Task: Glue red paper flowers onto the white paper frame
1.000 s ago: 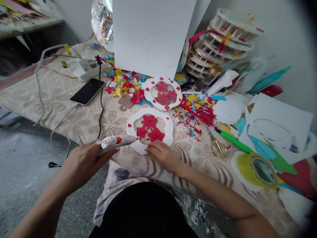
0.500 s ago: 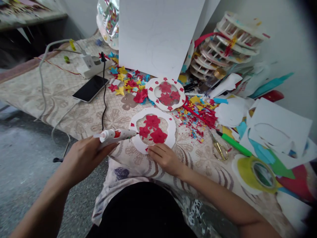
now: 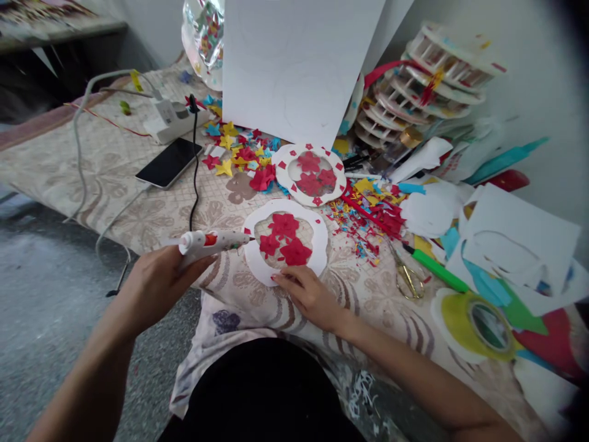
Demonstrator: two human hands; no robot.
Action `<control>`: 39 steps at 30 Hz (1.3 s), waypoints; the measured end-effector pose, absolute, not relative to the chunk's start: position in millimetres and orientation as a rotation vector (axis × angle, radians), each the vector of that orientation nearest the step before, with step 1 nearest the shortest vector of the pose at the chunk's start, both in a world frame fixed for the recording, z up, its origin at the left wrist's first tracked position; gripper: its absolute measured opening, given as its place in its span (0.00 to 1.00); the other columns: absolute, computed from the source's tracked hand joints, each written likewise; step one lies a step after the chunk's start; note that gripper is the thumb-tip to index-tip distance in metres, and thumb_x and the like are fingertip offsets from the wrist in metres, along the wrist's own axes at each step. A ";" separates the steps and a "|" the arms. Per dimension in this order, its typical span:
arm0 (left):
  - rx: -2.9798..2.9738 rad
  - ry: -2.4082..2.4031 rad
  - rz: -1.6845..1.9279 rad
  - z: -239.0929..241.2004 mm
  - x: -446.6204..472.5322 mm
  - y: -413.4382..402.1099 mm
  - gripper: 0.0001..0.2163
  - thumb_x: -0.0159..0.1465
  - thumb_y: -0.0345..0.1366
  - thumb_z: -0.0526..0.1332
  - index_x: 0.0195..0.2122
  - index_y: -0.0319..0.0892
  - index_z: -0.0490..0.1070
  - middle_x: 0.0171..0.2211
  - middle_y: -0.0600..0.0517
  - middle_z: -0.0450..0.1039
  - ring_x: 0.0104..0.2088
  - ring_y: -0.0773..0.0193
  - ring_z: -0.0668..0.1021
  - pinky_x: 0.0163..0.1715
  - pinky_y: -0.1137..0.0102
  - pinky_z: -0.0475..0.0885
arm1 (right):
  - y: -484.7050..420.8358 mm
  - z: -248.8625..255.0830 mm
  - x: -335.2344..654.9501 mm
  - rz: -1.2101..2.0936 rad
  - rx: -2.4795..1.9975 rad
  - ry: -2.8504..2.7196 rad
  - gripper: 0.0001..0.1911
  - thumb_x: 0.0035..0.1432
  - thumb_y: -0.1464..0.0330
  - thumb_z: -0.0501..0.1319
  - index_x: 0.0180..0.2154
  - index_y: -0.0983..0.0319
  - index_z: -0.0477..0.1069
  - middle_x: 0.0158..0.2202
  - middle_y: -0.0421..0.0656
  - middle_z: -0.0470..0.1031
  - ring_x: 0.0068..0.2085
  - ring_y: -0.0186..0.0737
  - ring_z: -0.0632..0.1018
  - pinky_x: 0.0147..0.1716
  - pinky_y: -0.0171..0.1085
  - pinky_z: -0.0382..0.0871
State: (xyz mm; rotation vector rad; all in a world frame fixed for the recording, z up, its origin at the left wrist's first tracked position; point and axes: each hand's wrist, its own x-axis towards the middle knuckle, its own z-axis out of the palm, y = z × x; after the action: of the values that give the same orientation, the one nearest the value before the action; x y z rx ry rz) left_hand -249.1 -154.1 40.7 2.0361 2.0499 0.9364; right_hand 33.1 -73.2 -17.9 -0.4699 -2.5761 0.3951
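Checked against the two earlier frames. Upper left of frame: power strip (image 3: 172, 120), phone (image 3: 169, 162) and black cable (image 3: 194, 178), in the same places on the patterned cloth (image 3: 69, 172). Lower left: left hand (image 3: 154, 285) closed tight around a glue gun (image 3: 211, 240), held level, nozzle to the right. Compared with a second ago, lifted a little and drawn up the left rim of the white paper ring (image 3: 317, 242) at centre; tip now just over that rim, short of the red paper flowers (image 3: 285, 227) inside, contact not discernible. Just below centre: right hand (image 3: 310, 294) flat and open, holding nothing, fingertips (image 3: 280, 277) pressed on the ring's lower rim as before, so ring judged pinned in place. Centre right: second ring (image 3: 281, 169), paper scraps (image 3: 368, 215). Right: scissors (image 3: 407, 279), green marker (image 3: 437, 270), tape roll (image 3: 460, 313), none touched, none shifted.
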 end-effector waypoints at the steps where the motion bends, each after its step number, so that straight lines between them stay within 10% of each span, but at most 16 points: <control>1: 2.034 2.045 0.931 40.4 -249.2 -153.8 0.13 0.60 0.46 0.56 0.25 0.44 0.64 0.15 0.57 0.58 0.14 0.71 0.60 0.16 0.73 0.54 | -73.2 -18.5 32.8 0.357 -0.467 -2.596 0.17 0.61 0.76 0.51 0.50 0.63 0.67 0.45 0.51 0.70 0.45 0.42 0.71 0.44 0.43 0.71; 39: 1.524 2.278 0.910 31.3 -252.6 -142.9 0.14 0.55 0.50 0.56 0.27 0.43 0.70 0.17 0.54 0.63 0.18 0.66 0.66 0.21 0.70 0.59 | -83.5 -30.4 40.7 0.418 -0.642 -2.681 0.29 0.61 0.78 0.47 0.63 0.66 0.47 0.55 0.54 0.65 0.55 0.45 0.66 0.54 0.50 0.64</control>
State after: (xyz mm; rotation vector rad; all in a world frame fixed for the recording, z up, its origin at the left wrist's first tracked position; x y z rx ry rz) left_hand -252.6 -142.9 31.3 1.5235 2.2779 0.9103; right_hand 40.7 -83.5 -30.4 -0.6420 -2.6807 0.4181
